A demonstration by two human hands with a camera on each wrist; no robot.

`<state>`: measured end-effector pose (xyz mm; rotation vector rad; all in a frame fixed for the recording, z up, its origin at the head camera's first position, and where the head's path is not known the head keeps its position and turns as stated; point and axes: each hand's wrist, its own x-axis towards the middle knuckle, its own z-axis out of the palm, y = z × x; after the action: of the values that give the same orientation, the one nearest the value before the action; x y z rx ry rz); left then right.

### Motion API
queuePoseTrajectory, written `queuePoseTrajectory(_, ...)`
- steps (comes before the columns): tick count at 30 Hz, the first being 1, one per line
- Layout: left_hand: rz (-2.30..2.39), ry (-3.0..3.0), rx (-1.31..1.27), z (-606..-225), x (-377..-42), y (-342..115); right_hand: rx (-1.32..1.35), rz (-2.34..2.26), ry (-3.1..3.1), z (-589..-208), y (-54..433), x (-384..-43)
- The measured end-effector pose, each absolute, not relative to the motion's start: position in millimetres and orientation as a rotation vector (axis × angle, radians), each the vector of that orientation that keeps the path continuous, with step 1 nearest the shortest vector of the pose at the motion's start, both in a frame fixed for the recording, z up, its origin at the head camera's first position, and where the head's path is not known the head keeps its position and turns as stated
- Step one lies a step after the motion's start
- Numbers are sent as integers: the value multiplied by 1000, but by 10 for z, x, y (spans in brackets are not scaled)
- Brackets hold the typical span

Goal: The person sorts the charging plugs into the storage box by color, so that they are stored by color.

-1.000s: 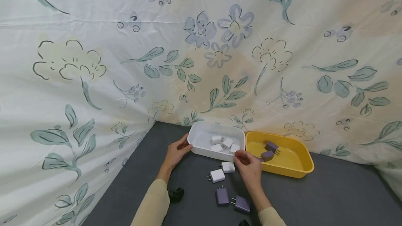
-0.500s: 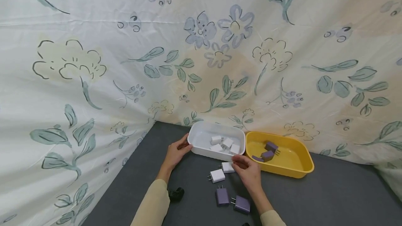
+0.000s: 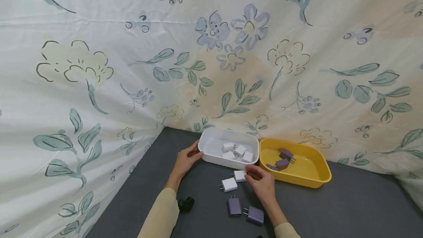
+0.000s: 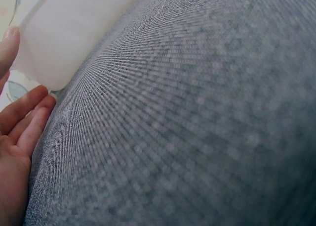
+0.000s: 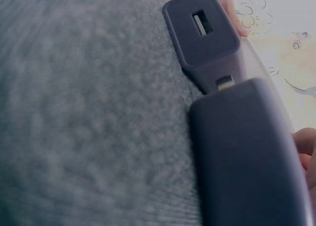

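Observation:
My left hand touches the left front corner of a white tray, thumb at the front wall and fingers at the side. In the left wrist view that hand has fairly straight fingers beside the tray wall. My right hand, fingers loosely bent, is by the tray's right front corner. Its fingertips are close to a white USB charger on the table; I see nothing held, though contact with the charger or tray is unclear. Several white chargers lie inside the tray.
A yellow tray holding purple chargers adjoins the white one. Another white charger and two purple chargers lie on the dark table. A black object is by the left forearm. Floral cloth hangs behind.
My right hand has drawn back from above the white tray's front right rim to just in front of it, uncovering chargers. The left hand stays at its corner. The head view shifts slightly.

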<state>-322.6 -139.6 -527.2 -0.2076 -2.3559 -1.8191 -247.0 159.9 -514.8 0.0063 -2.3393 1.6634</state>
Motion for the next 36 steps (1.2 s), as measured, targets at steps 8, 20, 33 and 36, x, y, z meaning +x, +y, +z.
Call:
queuePoseTrajectory(8,-1763,-2380,-171,-5259,-3217,-1376,14,1663,-2313,-5204,1624,-2480)
queuePoseTrajectory(20,-1797,-2445,-238,-4881,-2993,-1373,83,1629,-2334,-5265,1647,-2469)
queuePoseTrajectory(33,-1815,-2431,-238,-4896,-2993,-1375,42,1631,-2369,-5274,1659,-2470)
queuePoseTrajectory(36,-1812,-2433,-233,-4889,-2989,-1374,44,1627,-2382,-5278,1662,-2472)
